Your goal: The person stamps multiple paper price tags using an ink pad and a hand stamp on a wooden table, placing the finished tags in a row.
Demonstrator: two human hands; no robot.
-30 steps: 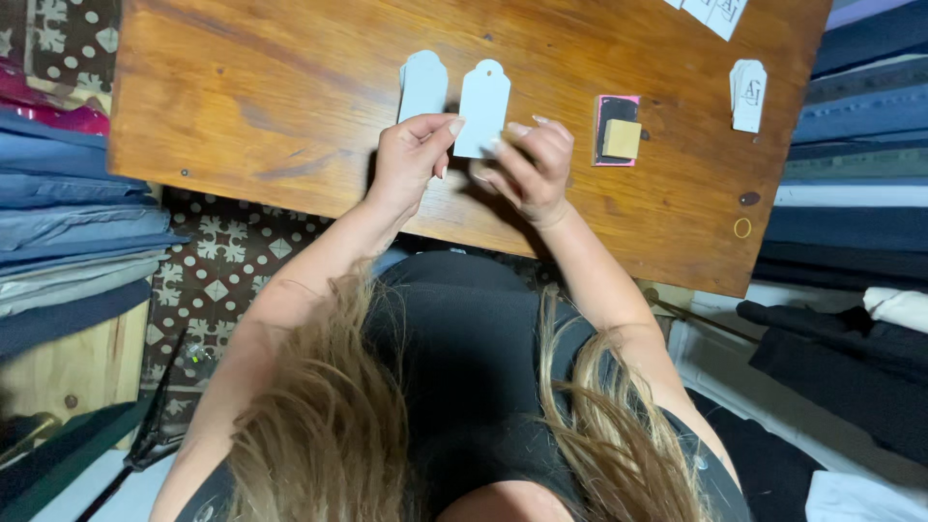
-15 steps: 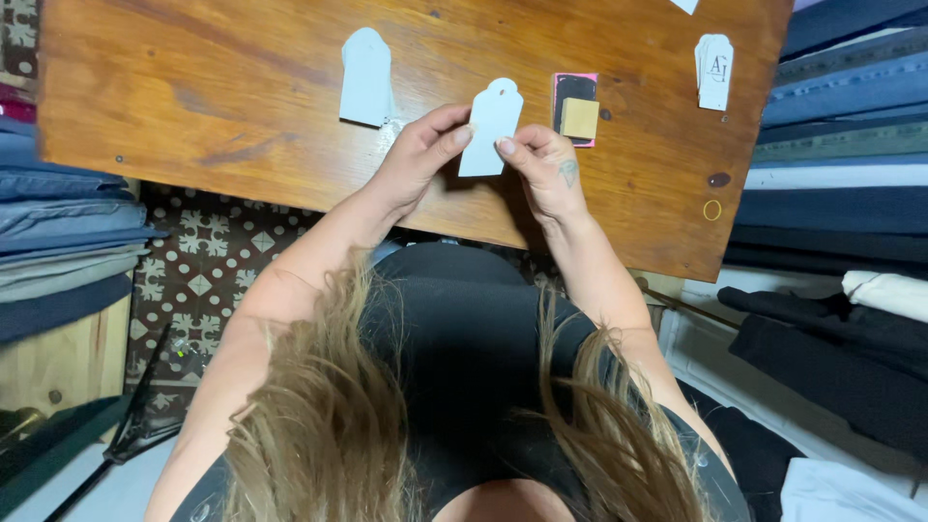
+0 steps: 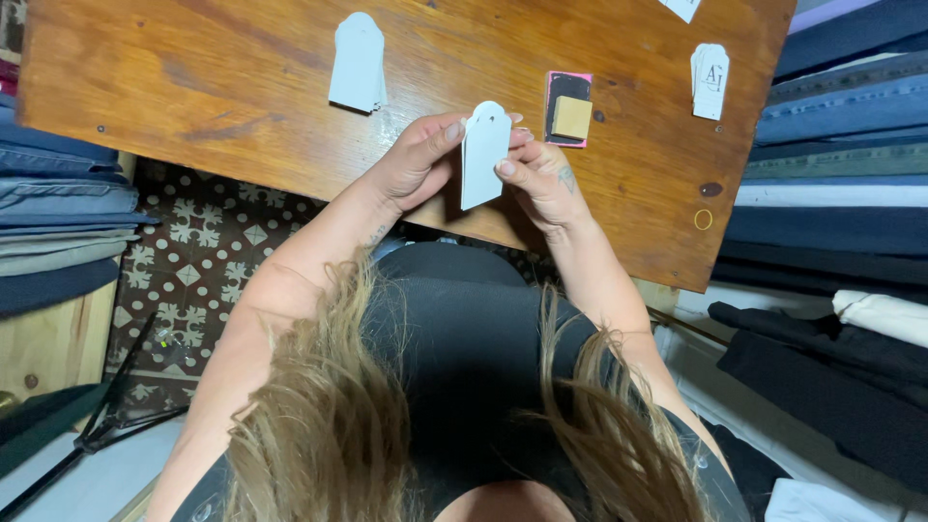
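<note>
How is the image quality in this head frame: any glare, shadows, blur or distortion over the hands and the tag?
Head view: even indoor light, a soft sheen on the wooden table; the left hand and right hand cast dark shadows on the wood beneath them; the white tag is sharp enough, without glare; hair in the foreground is slightly soft; wide-angle distortion tilts the table edges and the folded fabric stacks.

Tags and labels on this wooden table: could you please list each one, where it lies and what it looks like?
Blank tag: white, arch-topped with a hole, held between left hand and right hand.
Tag stack: pale, blank, far left of table.
Printed tags: white with dark mark, far right.
Stamp pad: pink-edged, black, small wooden block on top.
</note>
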